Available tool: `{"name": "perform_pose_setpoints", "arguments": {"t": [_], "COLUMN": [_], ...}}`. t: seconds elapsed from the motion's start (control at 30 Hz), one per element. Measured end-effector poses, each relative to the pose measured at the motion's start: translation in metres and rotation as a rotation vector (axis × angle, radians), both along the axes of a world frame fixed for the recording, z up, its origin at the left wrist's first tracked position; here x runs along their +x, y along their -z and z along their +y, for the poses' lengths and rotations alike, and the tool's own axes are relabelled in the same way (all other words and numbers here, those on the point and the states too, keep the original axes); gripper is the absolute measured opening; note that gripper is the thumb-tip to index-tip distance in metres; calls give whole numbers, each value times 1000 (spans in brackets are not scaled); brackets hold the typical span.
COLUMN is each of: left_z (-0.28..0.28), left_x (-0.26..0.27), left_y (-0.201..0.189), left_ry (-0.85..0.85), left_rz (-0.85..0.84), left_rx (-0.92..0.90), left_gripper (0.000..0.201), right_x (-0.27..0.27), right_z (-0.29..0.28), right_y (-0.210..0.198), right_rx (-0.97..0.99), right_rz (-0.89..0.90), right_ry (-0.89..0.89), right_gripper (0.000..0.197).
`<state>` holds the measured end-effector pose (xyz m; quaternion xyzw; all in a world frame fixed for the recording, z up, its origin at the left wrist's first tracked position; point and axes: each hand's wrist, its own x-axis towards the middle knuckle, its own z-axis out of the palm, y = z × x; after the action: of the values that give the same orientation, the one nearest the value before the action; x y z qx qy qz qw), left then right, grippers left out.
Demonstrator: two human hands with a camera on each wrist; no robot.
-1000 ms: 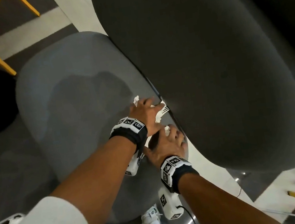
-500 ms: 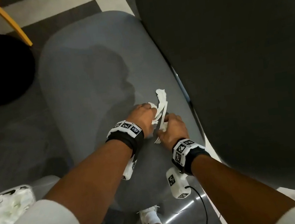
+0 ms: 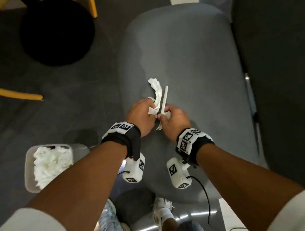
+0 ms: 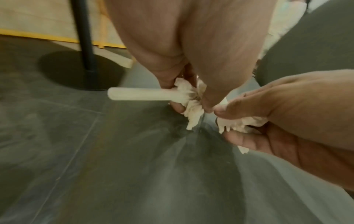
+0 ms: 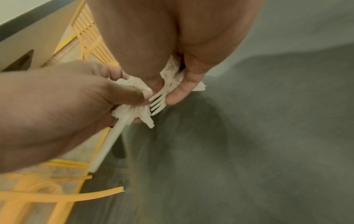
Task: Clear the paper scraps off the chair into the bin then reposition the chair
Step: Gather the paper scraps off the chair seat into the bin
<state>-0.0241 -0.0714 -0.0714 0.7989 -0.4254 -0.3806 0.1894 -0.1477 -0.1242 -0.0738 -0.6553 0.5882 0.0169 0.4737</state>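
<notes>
Both hands meet over the grey chair seat. My left hand grips a bunch of white paper scraps, and the handle of a white plastic fork sticks out past its fingers. My right hand grips more paper scraps and pinches the fork near its tines. A grey bin stands on the floor to the left of my left forearm, with white paper lying in it.
A large dark rounded surface borders the seat on the right. A black round base with a post lies on the floor at far left. Yellow chair legs cross the left floor. My shoes stand at the seat's near edge.
Both hands have drawn back from the seat's rear edge toward me, carrying the scraps and the fork. The view has swung, and the bin now shows more fully.
</notes>
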Motion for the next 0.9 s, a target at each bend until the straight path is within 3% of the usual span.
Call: {"name": "perform_pose_setpoints", "arguments": {"t": [0.13, 0.37, 0.53, 0.67, 0.83, 0.9], "left_z": [83, 249, 350, 387, 403, 405], "left_x": [50, 112, 156, 193, 237, 242], "left_y": [-1, 34, 82, 129, 188, 210], "left_ry": [-324, -636, -711, -752, -753, -731], "left_rz": [44, 88, 58, 62, -76, -32], "left_rx": [6, 108, 265, 248, 174, 178], "left_gripper": [20, 29, 37, 37, 29, 25], "right_x": [73, 171, 219, 257, 308, 318], "right_z": [57, 187, 274, 316, 336, 341], "right_y": [3, 35, 80, 132, 190, 211], "right_rx": [90, 293, 370, 382, 181, 87], "right_rz": [-52, 57, 140, 153, 117, 230], "right_ry": [-51, -441, -573, -583, -596, -783], "right_gripper": [5, 7, 17, 36, 31, 30]}}
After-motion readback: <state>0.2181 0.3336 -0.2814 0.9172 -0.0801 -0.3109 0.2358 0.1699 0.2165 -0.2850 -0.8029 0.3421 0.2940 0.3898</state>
